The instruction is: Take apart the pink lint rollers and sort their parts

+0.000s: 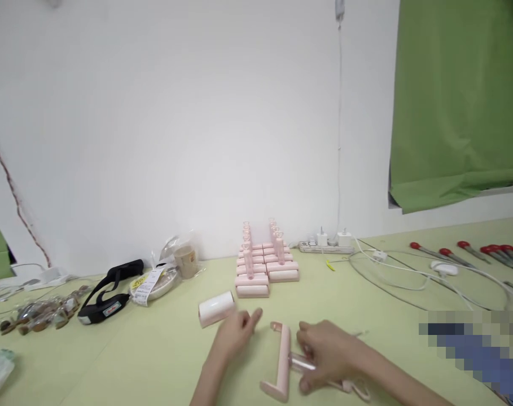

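My right hand (326,354) is closed round the clear pink handle of a pink lint-roller frame (280,361) that lies on the pale green table (154,355). Just beyond the frame's left side my left hand (235,334) hovers with its fingers loosely curled and apart, holding nothing. A white roll with a pink end (216,308) lies on the table a little ahead and left of that hand, apart from it. Further back stand two rows of several assembled pink rollers (264,265), handles upright.
At the left lie a black strap device (108,296), a labelled plastic bag (152,283), a paper cup (185,260) and wrapped items (36,316). A power strip (324,245), white cables (408,273) and several red-handled tools (480,252) are at the right. A green curtain (459,96) hangs on the wall.
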A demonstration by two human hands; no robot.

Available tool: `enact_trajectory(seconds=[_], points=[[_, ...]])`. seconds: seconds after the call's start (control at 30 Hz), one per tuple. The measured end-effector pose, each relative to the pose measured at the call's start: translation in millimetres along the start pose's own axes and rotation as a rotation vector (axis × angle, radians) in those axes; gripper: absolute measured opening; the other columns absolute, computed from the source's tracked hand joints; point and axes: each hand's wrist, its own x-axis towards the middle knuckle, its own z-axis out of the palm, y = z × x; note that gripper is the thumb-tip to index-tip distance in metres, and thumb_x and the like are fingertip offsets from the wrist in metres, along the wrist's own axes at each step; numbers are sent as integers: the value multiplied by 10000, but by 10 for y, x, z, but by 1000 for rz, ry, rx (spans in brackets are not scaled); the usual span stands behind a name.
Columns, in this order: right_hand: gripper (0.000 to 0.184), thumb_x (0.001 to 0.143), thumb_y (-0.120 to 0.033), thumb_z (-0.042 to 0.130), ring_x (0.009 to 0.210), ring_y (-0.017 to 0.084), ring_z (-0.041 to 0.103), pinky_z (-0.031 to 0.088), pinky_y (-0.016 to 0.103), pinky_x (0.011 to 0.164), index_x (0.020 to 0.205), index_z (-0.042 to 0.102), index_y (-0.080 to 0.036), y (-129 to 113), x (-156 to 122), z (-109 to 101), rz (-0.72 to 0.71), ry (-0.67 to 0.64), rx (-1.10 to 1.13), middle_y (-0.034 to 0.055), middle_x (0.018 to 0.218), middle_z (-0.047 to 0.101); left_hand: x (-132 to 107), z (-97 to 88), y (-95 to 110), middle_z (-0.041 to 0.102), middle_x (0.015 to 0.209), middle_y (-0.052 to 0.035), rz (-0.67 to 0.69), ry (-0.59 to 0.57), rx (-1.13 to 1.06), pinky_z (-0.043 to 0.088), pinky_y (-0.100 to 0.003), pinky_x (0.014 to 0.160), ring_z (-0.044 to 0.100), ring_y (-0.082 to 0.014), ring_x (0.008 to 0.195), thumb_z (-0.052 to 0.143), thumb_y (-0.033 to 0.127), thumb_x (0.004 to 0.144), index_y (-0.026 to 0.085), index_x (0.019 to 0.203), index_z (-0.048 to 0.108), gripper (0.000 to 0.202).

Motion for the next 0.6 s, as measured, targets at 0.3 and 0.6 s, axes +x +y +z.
enact_trajectory(seconds=[0.3,0.6], points=[[219,780,-374,398,502,150,573,270,225,487,840,529,-209,-156,-48,83,-167,268,-185,-5,569,634,-149,385,223,553,600,22,-68,-369,-745,367,-219,353,485,-111,366,502,543,666,144,1156,350,650],[254,814,-363,385,435,91,484,314,177,482,866,584,-214,-103,-130,-7,-109,421,220,-52,471,524,-214,-91,319,444,460,90,-137,96,-982,357,-180,342,428,-81,337,581,440,645,168,1174,354,638]])
